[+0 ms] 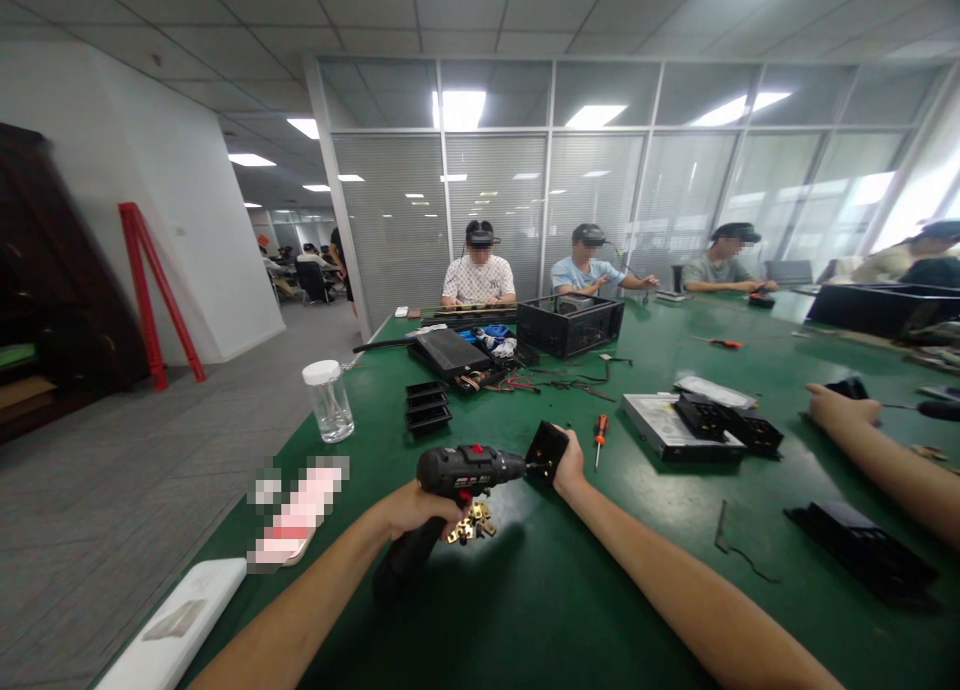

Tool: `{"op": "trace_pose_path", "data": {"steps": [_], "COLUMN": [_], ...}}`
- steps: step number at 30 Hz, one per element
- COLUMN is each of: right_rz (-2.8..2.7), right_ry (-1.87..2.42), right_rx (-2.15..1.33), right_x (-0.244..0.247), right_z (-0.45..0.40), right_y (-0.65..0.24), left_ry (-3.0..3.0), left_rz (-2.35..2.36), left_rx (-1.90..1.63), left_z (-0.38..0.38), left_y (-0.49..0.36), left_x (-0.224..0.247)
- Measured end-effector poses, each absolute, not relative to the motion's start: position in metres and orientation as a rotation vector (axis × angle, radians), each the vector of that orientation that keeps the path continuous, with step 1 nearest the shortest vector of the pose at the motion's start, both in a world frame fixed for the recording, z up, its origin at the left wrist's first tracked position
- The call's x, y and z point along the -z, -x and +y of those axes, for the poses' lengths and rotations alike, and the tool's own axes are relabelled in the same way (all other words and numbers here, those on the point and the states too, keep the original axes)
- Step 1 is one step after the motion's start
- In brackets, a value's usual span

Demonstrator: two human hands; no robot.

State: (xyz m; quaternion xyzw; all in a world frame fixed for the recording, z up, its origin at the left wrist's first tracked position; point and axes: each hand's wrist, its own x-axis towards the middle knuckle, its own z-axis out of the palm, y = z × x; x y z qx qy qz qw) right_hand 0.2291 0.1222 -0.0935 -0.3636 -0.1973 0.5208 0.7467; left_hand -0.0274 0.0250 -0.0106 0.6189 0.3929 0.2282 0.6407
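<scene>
My left hand (420, 512) is wrapped round the grip of a black cordless drill (466, 470), which points to the right. The drill's bit reaches a small black box-shaped part (546, 452). My right hand (570, 460) holds that part by its right side, tilted up off the table. Small brass-coloured pieces (477, 522) lie in a pile on the table just below the drill. An orange and black screwdriver (601, 436) rests to the right of my right hand.
Stacked black trays (427, 410), a clear jar (328, 402) and a black metal case (570, 323) stand on the green table (525, 610). A silver drive (667, 425) lies right. Another person's hand (840, 410) works at the far right. People sit opposite.
</scene>
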Motion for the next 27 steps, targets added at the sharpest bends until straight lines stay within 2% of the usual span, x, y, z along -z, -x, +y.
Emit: {"op": "trace_pose_path", "data": {"steps": [27], "right_rz": [-0.454], "right_ry": [0.776], "right_rx": [-1.164], "right_x": [0.099], "right_z": [0.1278], "right_y": [-0.2326], "left_ry": [-1.437], "left_rz": [0.87], "left_rx": [-0.512], "left_z": [0.0213], "left_y": [0.0245], "left_x": [0.0104]}}
